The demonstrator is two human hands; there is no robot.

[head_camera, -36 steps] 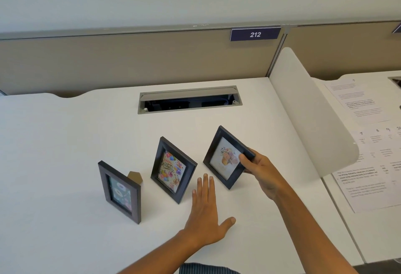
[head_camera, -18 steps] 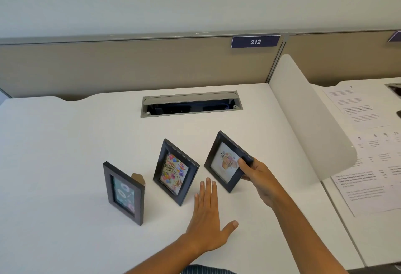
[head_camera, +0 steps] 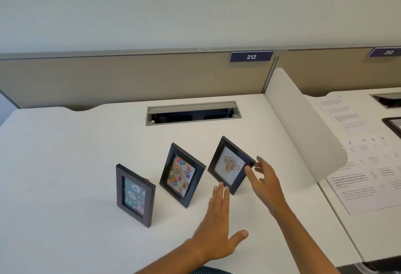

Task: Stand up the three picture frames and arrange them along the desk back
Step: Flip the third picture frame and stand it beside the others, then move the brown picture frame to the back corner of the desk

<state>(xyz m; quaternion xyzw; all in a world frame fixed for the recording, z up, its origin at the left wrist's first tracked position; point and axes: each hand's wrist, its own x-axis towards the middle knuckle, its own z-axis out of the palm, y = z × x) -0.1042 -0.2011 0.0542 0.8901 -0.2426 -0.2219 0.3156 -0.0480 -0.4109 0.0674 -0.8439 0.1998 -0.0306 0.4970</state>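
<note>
Three black picture frames stand upright on the white desk [head_camera: 65, 165], near its middle. The left frame [head_camera: 135, 195] shows a teal floral picture. The middle frame [head_camera: 181, 175] holds a birthday card with balloons. The right frame [head_camera: 230, 165] shows a pale flower print and leans back. My right hand [head_camera: 263, 178] hovers just off that frame's right edge, fingers spread, thumb close to the frame's side. My left hand [head_camera: 219, 226] lies flat on the desk in front of the middle and right frames, palm down, fingers together.
An open cable tray [head_camera: 193, 113] is cut into the desk behind the frames. A beige partition [head_camera: 130, 80] with a "212" sign [head_camera: 251, 56] runs along the back. A white curved divider [head_camera: 303, 126] stands at the right; printed papers [head_camera: 368, 165] lie on the neighbouring desk.
My right hand has let go of the right frame and opened beside it; the frame now stands on its own. The left hand stays flat on the desk.
</note>
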